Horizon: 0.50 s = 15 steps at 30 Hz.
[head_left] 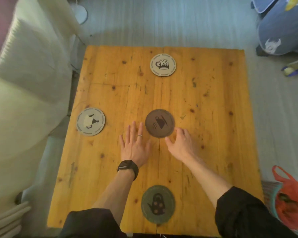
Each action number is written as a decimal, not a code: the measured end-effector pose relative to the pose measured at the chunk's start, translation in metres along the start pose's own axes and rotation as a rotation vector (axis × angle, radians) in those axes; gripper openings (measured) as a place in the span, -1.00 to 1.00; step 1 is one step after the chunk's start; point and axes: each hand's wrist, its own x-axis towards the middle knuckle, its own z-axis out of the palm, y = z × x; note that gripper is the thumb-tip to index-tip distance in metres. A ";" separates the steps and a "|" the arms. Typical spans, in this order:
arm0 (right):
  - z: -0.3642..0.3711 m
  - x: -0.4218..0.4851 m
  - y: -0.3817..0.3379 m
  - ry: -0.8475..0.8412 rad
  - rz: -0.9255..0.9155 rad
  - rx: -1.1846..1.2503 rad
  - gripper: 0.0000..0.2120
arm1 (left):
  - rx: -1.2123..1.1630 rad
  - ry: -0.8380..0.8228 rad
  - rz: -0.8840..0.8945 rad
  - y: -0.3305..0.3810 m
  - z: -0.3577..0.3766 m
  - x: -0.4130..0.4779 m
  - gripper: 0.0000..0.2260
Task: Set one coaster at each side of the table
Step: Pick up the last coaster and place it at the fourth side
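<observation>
The right hand (181,143) curls a loose, half-open grip at the near right rim of the brown coaster (160,123) in the middle of the counter (213,152), thumb and fingertips at its edge with nothing lifted, while the left hand (135,145) lies flat and empty just beside it. Coasters already sit near the far edge (163,64), the left edge (90,121) and the near edge (158,204). The right edge looks the one left, best reached by pinching the rim or sliding the disc flat across.
</observation>
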 end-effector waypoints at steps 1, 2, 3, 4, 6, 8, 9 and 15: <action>0.001 0.012 -0.005 0.015 0.033 0.015 -0.33 | 0.000 -0.010 0.001 -0.004 0.003 0.009 -0.35; 0.003 0.022 -0.010 0.036 0.070 0.027 -0.28 | 0.001 -0.027 0.003 -0.008 0.007 0.015 -0.35; 0.005 0.029 -0.013 0.064 0.106 0.023 -0.23 | 0.006 -0.040 0.009 -0.014 0.010 0.019 -0.35; 0.006 0.035 -0.017 0.099 0.140 -0.002 -0.20 | 0.013 -0.047 0.018 -0.018 0.014 0.021 -0.35; 0.010 0.041 -0.021 0.150 0.201 -0.047 -0.17 | 0.028 -0.044 0.027 -0.024 0.017 0.023 -0.35; 0.012 0.044 -0.024 0.154 0.269 0.022 -0.20 | 0.044 -0.047 0.027 -0.024 0.019 0.024 -0.34; 0.012 0.047 -0.025 0.148 0.306 0.081 -0.23 | 0.050 -0.053 0.029 -0.023 0.018 0.025 -0.34; 0.014 0.043 -0.031 0.133 0.294 0.130 -0.64 | 0.093 -0.139 0.030 -0.019 0.006 0.025 -0.32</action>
